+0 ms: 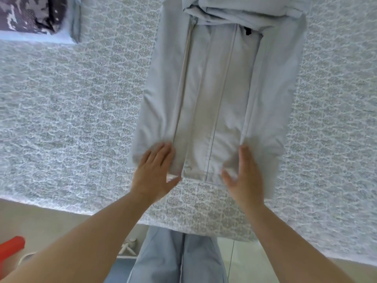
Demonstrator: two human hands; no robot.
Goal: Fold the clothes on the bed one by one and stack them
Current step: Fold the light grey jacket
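Note:
A pale blue-grey garment (216,94) with long seams lies lengthwise on the patterned bedspread (67,111), its near hem toward me and its far end bunched up. My left hand (155,170) rests flat with straight fingers on the hem's left corner. At the hem's right side my right hand (244,174) lies on the cloth with fingers extended and thumb spread; it is slightly blurred.
A dark patterned fabric (28,13) lies at the far left corner of the bed beside a folded pale blue item (76,19). The bed's near edge (183,227) runs just in front of my legs. A red object (12,248) sits on the floor at lower left.

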